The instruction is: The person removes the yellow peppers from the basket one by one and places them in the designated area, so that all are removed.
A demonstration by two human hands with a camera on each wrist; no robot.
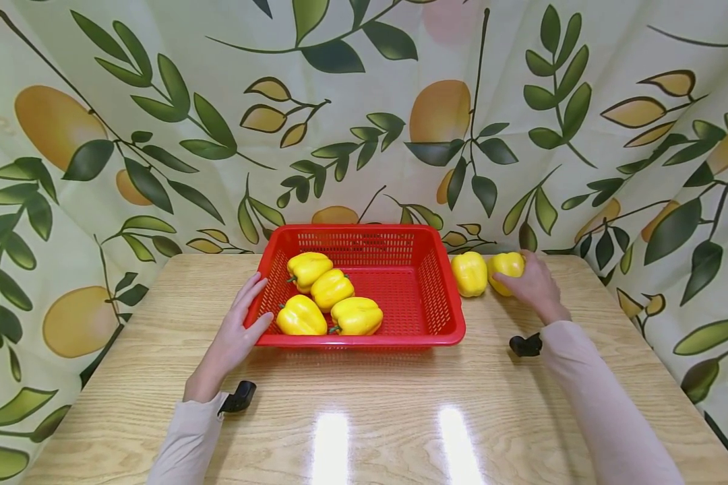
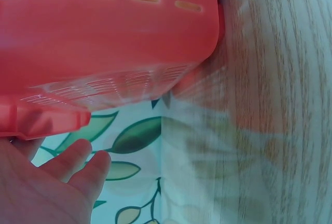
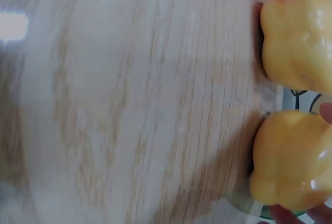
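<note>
In the head view, a red plastic basket (image 1: 364,340) with slotted walls holds several yellow bell peppers (image 1: 356,316) in its left half. My left hand (image 1: 233,337) rests against the basket's left rim near the front corner, its fingers fairly straight. The left wrist view has these fingers (image 2: 91,175) just beside the basket's rim (image 2: 46,123). Right of the basket, my right hand (image 1: 536,286) grips a yellow bell pepper (image 1: 505,271) between thumb and fingers. A second bell pepper (image 1: 470,275) sits between it and the basket; both peppers also show in the right wrist view.
The basket stands on a light wood table (image 1: 340,384) near its back edge. A curtain (image 1: 352,81) printed with leaves and fruit hangs behind and at both sides. Black wrist cameras stick out at the left cuff (image 1: 197,417) and right cuff (image 1: 561,343).
</note>
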